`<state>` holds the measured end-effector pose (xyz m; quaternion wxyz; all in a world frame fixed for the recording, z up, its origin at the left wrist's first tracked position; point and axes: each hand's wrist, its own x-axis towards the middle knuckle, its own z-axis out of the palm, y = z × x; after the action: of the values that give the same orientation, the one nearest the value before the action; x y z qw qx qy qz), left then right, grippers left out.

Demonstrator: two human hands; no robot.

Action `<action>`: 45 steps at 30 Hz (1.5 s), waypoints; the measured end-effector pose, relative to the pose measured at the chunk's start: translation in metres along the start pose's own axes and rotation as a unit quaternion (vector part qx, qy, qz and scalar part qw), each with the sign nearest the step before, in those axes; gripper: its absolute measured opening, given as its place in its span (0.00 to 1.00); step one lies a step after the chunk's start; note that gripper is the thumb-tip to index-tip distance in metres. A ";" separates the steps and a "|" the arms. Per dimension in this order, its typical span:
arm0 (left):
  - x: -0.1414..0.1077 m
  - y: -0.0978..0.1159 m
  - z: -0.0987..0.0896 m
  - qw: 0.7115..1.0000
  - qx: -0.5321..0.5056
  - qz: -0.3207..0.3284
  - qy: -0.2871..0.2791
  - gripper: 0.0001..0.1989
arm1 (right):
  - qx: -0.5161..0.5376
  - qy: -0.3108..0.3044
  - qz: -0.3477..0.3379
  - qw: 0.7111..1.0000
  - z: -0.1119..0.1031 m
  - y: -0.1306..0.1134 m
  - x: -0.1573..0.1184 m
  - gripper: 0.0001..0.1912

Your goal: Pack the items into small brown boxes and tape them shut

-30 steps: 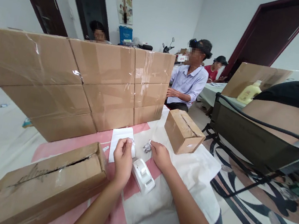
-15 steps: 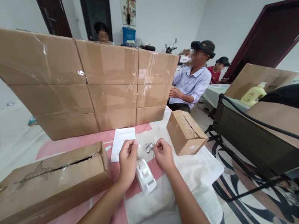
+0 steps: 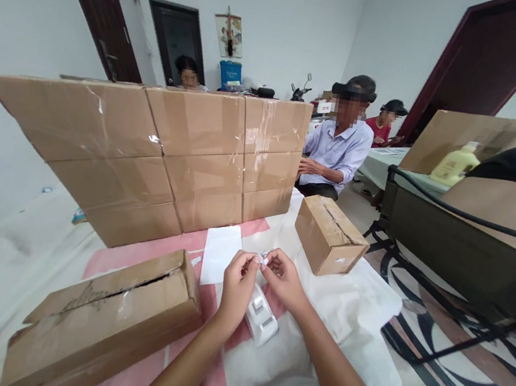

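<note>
Over the cloth-covered table, my left hand [image 3: 238, 284] and my right hand [image 3: 286, 283] meet with their fingertips together. Both are closed in a pinch around a small whitish piece [image 3: 263, 258], too small to make out exactly. Just below the hands lies a white tape dispenser [image 3: 263, 321], its far end partly hidden by my left hand. A white sheet of paper [image 3: 217, 257] lies beyond my left hand, with small silvery scraps [image 3: 196, 261] left of it.
A long cardboard box [image 3: 105, 319] lies at front left, a smaller carton [image 3: 329, 240] at right. Stacked cartons [image 3: 203, 165] form a wall behind. A person in a light shirt [image 3: 338, 147] sits beyond; a folding chair [image 3: 445, 249] stands to the right.
My hands have come together from apart, the right moving in toward the left. The silvery clump seen between them is now mostly hidden. The whole view has shifted slightly.
</note>
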<state>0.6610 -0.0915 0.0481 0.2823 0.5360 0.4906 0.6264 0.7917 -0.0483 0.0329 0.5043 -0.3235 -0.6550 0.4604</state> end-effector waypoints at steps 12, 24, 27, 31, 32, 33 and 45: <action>0.002 0.003 -0.001 0.999 -0.016 -0.021 0.031 0.12 | 0.065 -0.043 0.025 0.997 0.002 -0.009 0.000 0.18; 0.001 0.005 -0.002 0.997 -0.013 -0.037 0.062 0.10 | 0.004 -0.021 0.001 1.000 0.003 -0.017 -0.002 0.19; -0.003 0.004 0.003 0.995 -0.024 -0.054 0.086 0.10 | -0.019 -0.005 -0.005 1.000 0.006 -0.017 -0.004 0.18; -0.008 0.001 0.012 0.989 -0.046 -0.081 0.112 0.13 | -0.028 0.005 -0.008 1.000 0.011 -0.016 -0.007 0.16; -0.007 0.000 0.011 0.988 -0.051 -0.088 0.119 0.15 | -0.020 0.010 -0.009 1.000 0.011 -0.016 -0.007 0.15; -0.005 -0.002 0.009 0.986 -0.054 -0.095 0.129 0.16 | -0.006 0.023 -0.010 1.000 0.009 -0.015 -0.007 0.15; 0.013 -0.010 -0.005 0.990 0.080 -0.113 -0.019 0.14 | 0.125 0.250 0.001 0.960 -0.047 -0.012 0.012 0.14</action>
<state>0.6514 -0.0782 0.0447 0.3170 0.5097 0.5908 0.5391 0.8342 -0.0293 0.0515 0.6878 -0.3632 -0.4451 0.4438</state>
